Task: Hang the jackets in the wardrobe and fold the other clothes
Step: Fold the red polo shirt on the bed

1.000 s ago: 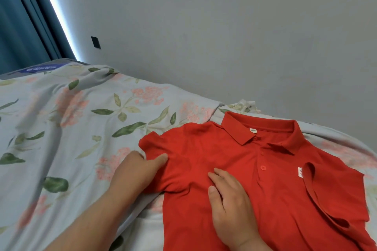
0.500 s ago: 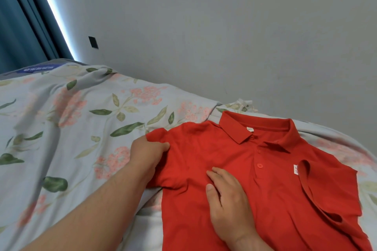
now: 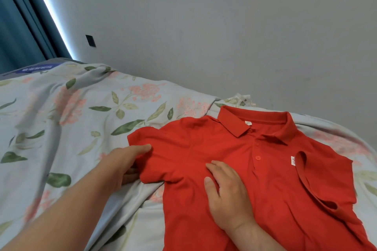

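A red polo shirt (image 3: 275, 171) lies face up on the bed, collar toward the wall. Its right sleeve (image 3: 326, 187) is folded in over the chest. My left hand (image 3: 120, 163) pinches the shirt's left sleeve (image 3: 163, 155) at its outer edge, thumb on top and fingers tucked beneath. My right hand (image 3: 226, 195) rests flat on the chest of the shirt, just left of the button placket, fingers straight.
The bed is covered by a pale floral sheet (image 3: 71, 118), rumpled toward the left. A grey wall (image 3: 224, 36) with a small black plate (image 3: 90, 40) runs behind the bed. A teal curtain (image 3: 18, 26) hangs at the far left.
My left hand has taken the left sleeve and drawn it outward to the left, so the sleeve lies more spread. My right hand has stayed pressed on the chest.
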A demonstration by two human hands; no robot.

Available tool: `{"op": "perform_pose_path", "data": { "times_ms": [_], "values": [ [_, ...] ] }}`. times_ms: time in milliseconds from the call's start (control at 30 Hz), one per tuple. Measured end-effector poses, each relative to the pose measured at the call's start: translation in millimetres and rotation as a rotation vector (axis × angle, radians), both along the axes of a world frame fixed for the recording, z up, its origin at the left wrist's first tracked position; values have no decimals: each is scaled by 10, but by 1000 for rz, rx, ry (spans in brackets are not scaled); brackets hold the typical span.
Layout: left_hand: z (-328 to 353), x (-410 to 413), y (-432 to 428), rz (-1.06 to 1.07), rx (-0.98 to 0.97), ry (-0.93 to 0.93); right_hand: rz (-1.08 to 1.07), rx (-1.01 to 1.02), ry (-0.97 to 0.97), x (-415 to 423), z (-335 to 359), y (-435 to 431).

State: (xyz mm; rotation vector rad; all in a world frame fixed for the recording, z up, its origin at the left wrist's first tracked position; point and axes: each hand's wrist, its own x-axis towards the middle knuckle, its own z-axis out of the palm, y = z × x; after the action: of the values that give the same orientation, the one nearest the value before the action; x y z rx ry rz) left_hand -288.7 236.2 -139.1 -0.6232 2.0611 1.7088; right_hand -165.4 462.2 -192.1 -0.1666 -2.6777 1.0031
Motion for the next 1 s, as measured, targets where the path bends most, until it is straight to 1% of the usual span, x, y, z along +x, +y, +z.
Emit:
{"op": "perform_pose_path", "data": {
  "times_ms": [67, 133, 233, 267, 333, 367, 433, 467, 500, 533, 600, 633, 667, 767, 900, 1000],
  "values": [
    [46, 50, 27, -113, -24, -46, -4, 26, 3, -4, 15, -1],
    [100, 72, 87, -154, 51, -70, 8, 75, -6, -14, 20, -3],
    [132, 109, 157, -59, 183, -61, 63, 272, -66, 10, 68, -77],
    [138, 132, 167, -23, 206, -60, 80, 304, -63, 15, 105, -118],
    [152, 161, 146, 34, 258, -65, 135, 286, -20, -32, 197, -235],
    [155, 148, 110, 66, 314, -92, 179, 279, -21, -92, 247, -312],
    [143, 76, 11, 128, 448, -158, 292, 296, -100, -219, 287, -488],
    [149, 36, -30, 137, 481, -161, 335, 319, -137, -254, 273, -562],
    [152, -7, -57, 113, 462, -136, 354, 338, -147, -267, 240, -623],
    [130, -61, -78, 52, 390, -83, 357, 347, -140, -258, 200, -663],
    [96, -148, -96, -102, 191, 31, 348, 344, -94, -199, 128, -691],
    [78, -180, -98, -152, 128, 56, 345, 336, -73, -165, 104, -683],
    [63, -205, -102, -172, 113, 55, 334, 324, -56, -142, 78, -672],
    [20, -270, -83, -107, 190, 49, 204, 283, -2, -123, 64, -722],
    [-68, -345, -46, 50, 235, 51, 67, 415, -68, -302, 225, -1005],
    [-127, -408, -51, 101, 197, 35, 84, 448, -62, -293, 270, -1074]
  ]
}}
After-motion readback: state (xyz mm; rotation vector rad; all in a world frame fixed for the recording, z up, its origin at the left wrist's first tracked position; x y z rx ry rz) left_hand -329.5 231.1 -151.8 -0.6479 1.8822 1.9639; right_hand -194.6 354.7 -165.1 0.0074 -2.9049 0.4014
